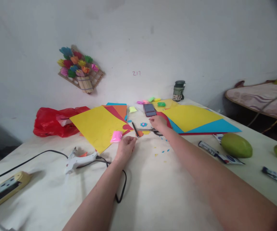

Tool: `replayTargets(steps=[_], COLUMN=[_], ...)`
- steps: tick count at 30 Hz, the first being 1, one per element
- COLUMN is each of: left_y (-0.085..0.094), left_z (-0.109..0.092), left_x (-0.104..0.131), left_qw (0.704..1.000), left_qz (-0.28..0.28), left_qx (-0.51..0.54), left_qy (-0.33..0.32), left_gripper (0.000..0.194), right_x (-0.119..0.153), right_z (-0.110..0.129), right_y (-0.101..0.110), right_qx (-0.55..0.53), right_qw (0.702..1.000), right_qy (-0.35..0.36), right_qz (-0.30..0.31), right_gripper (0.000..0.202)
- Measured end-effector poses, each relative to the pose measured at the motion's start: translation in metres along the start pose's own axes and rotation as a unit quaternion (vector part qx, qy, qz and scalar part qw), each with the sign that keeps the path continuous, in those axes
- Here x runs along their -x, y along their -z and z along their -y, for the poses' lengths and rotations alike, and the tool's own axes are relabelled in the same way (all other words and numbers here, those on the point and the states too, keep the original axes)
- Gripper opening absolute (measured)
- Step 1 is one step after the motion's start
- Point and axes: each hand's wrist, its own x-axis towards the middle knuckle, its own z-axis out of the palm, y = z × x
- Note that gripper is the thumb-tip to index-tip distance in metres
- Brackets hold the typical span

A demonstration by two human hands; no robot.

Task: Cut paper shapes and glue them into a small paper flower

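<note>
My left hand (pixel 126 148) rests low over the white tabletop with thumb and fingers pinched together; whatever they hold is too small to make out. Beside it are a pink clay packet (pixel 116 136) and a black pen (pixel 135 129). Farther forward, my right hand (pixel 159 123) is also closed in a pinch, its contents unclear. Just left of those fingertips lies a small blue paper flower (pixel 143 124) with a pink centre. Scissors (pixel 158 132) lie partly under my right hand and wrist. A phone (pixel 150 110) is just beyond that hand.
Yellow sheets (pixel 99 123) spread left, and more yellow paper (pixel 193 117) right. A white glue gun (pixel 80 161) with its black cord lies near my left forearm, by a power strip (pixel 5 191). Mangoes (pixel 236 145) and glue tubes (pixel 208 148) sit right; a bottle (pixel 178 91) stands behind.
</note>
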Motion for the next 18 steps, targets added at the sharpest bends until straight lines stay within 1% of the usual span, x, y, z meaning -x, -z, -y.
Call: replayTargets(steps=[1,2,4,6,8,11,16,18], left_y=[0.0,-0.001,-0.001,-0.002,-0.002,-0.002,-0.001,-0.002], left_z=[0.0,0.0,0.001,0.002,0.003,0.003,0.0,0.0], left_x=[0.0,0.0,0.0,0.0,-0.001,-0.001,0.0,0.001], left_qw=[1.0,1.0,1.0,1.0,1.0,1.0,1.0,1.0], left_qz=[0.001,0.003,0.008,0.013,0.014,0.015,0.02,0.017], left_qx=[0.0,-0.002,-0.01,-0.018,-0.018,-0.005,-0.007,-0.015], left_qy=[-0.001,-0.003,-0.009,-0.015,-0.019,-0.022,-0.02,-0.02], left_gripper=[0.027,0.027,0.026,0.026,0.025,0.025,0.025,0.025], right_x=[0.003,0.007,0.013,0.019,0.023,0.026,0.023,0.022], right_z=[0.004,0.007,0.013,0.016,0.017,0.016,0.012,0.011], right_y=[0.002,0.003,0.004,0.001,-0.002,-0.007,-0.007,-0.004], right_qx=[0.063,0.081,0.098,0.112,0.134,0.152,0.102,0.086], right_qw=[0.996,0.993,0.987,0.982,0.976,0.972,0.983,0.987], right_qy=[0.056,0.087,0.12,0.133,0.142,0.149,0.106,0.091], right_qz=[0.015,0.026,0.045,0.069,0.091,0.095,0.104,0.096], right_gripper=[0.033,0.033,0.033,0.034,0.037,0.041,0.041,0.04])
